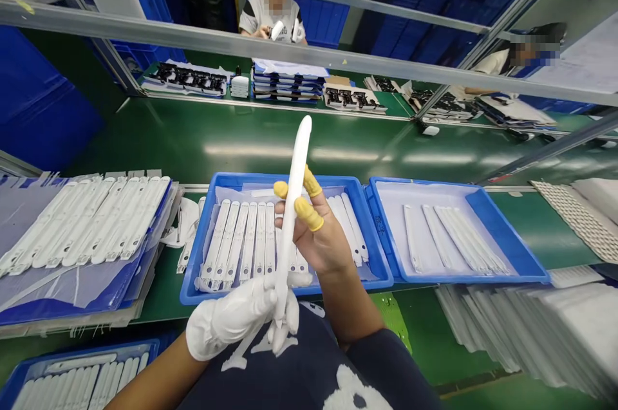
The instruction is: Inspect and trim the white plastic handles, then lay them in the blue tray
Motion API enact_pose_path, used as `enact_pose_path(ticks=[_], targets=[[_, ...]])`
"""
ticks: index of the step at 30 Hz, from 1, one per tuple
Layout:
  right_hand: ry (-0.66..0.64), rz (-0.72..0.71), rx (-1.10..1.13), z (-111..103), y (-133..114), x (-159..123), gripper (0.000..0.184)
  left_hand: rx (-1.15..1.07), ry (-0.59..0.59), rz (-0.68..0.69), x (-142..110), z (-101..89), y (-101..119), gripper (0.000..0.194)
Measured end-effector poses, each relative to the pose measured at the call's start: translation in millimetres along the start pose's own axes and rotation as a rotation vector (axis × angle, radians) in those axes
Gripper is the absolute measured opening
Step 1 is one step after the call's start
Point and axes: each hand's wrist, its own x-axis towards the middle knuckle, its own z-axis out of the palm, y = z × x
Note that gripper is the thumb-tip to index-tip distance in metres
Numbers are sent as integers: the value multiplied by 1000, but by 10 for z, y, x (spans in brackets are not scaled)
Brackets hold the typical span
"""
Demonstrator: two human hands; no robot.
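Observation:
A long, slim white plastic part (298, 168) stands nearly upright in front of me, its rounded end at the top. My left hand (241, 313), in a white glove, is closed around its lower end. Yellow finger cots cover several fingertips of my right hand (321, 230), which pinches the part around its middle. Behind my hands is a blue tray (381, 265) with a row of similar white strips (248, 236) on a pale liner. My right hand hides some of those strips.
At the right, a second blue tray (512, 223) holds several strips. Stacked sheets with white strips (91, 223) lie left; another filled tray (77, 371) sits lower left. Metal rails (193, 33) cross ahead. Beyond the green conveyor (241, 139), two people work among black parts.

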Motion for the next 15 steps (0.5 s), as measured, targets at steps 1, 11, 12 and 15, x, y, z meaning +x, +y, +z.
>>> enact_pose_path(ticks=[1, 11, 12, 15], targets=[[-12, -12, -5, 14, -12, -33, 41, 30, 25, -9, 9, -16, -22, 58], [-85, -56, -103, 26, -83, -218, 44, 451, 374, -73, 7, -97, -158, 48], [-78, -51, -114, 23, -79, -215, 47, 484, 408, -83, -2, -97, -171, 47], [-58, -28, -128, 25, -60, -200, 54, 560, 499, -87, -26, -98, -227, 42]])
